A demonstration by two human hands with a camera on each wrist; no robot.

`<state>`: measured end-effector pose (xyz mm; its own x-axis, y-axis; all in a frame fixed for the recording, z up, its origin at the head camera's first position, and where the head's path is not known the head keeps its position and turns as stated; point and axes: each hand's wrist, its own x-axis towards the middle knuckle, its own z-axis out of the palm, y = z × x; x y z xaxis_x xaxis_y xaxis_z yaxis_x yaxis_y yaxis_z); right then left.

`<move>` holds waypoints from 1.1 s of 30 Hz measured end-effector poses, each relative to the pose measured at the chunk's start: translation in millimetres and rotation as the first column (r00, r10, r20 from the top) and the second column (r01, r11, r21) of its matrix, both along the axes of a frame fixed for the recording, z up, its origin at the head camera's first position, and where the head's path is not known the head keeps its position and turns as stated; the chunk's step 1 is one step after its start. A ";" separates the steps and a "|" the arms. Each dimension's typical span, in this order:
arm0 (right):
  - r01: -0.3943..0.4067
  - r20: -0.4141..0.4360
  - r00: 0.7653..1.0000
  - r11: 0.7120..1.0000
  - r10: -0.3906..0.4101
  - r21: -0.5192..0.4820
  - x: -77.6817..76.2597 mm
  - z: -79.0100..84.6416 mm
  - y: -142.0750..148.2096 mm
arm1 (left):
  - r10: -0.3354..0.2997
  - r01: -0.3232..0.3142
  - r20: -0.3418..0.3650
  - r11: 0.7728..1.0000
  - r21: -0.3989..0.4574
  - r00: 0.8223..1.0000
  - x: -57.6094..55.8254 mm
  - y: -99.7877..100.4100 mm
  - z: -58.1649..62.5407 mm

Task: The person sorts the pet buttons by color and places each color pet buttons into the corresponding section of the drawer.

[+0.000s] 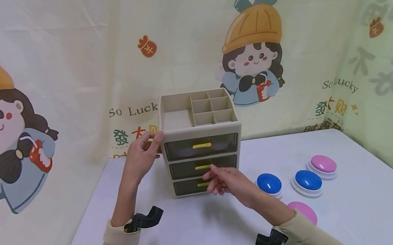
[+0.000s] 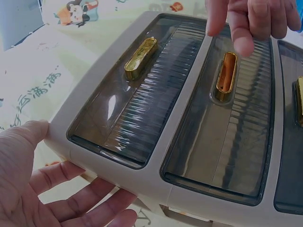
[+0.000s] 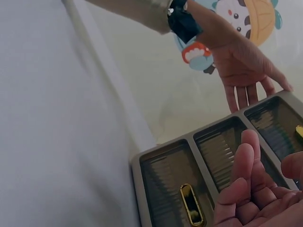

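A beige desktop drawer organizer [image 1: 202,131] stands upright on the table, its three dark see-through drawers closed. My left hand [image 1: 140,156] touches the organizer's left side near the top. In the left wrist view its thumb rests at the front corner and its fingers spread loosely along the side wall. My right hand [image 1: 230,182] hovers in front of the lower drawers with loosely bent fingers and holds nothing. Its fingertips are close to the gold handle [image 2: 227,75] of the middle drawer [image 1: 183,169]; whether they touch it I cannot tell. The bottom drawer's handle [image 3: 191,204] is partly behind the hand in the head view.
The organizer's top has an open compartment tray [image 1: 179,119]. To the right, on the white table [image 1: 360,199], are blue push buttons [image 1: 269,183] and pink push buttons [image 1: 323,163]; the nearest pink one is partly behind my right forearm. A printed cloth [image 1: 178,20] hangs behind.
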<state>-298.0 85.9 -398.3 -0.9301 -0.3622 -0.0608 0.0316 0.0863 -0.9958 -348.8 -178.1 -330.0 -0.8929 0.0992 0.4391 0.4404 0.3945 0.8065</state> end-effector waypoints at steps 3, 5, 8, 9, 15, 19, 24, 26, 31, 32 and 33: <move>0.019 0.032 0.999 0.999 -0.018 -0.026 -3.5 -1.1 -0.1 | 0.002 -0.002 -0.004 1.000 -0.003 1.000 0.7 -0.1 0.5; 0.032 0.063 0.998 0.998 -0.029 -0.054 -6.6 -2.3 0.1 | 0.002 -0.002 -0.006 1.000 -0.004 1.000 0.6 0.1 0.2; 0.047 0.103 0.994 0.995 -0.037 -0.093 -10.5 -3.5 0.4 | 0.000 0.000 -0.005 1.000 -0.002 1.000 1.0 0.6 -0.1; 0.049 0.113 0.993 0.993 -0.037 -0.104 -11.4 -3.6 0.4 | -0.001 0.001 -0.004 1.000 -0.002 1.000 1.2 0.7 -0.1; 0.034 0.117 0.993 0.991 -0.019 -0.127 -15.0 -3.5 -1.0 | 0.004 -0.004 -0.001 1.000 -0.003 1.000 3.4 1.5 1.0; 0.040 0.116 0.993 0.990 -0.025 -0.133 -15.7 -3.2 -2.5 | 0.010 -0.010 -0.001 1.000 -0.003 1.000 4.2 1.4 1.5; 0.068 0.110 0.992 0.989 -0.054 -0.127 -13.0 -3.0 -3.9 | 0.010 -0.010 0.001 1.000 -0.005 1.000 4.1 1.3 1.1; 0.073 0.112 0.992 0.989 -0.059 -0.127 -10.5 -3.9 -4.1 | 0.011 -0.011 0.002 1.000 -0.008 1.000 4.1 1.4 0.9; 0.066 0.133 0.990 0.991 -0.050 -0.119 2.5 -3.7 -4.4 | 0.016 -0.016 0.003 1.000 -0.012 1.000 4.3 1.6 0.8; 0.064 0.139 0.989 0.991 -0.047 -0.117 5.9 -3.3 -4.4 | 0.016 -0.016 0.003 1.000 -0.012 1.000 4.3 1.6 0.9; 0.060 0.142 0.989 0.991 -0.043 -0.117 9.4 -3.0 -4.3 | 0.018 -0.017 0.003 1.000 -0.014 1.000 4.4 1.7 0.9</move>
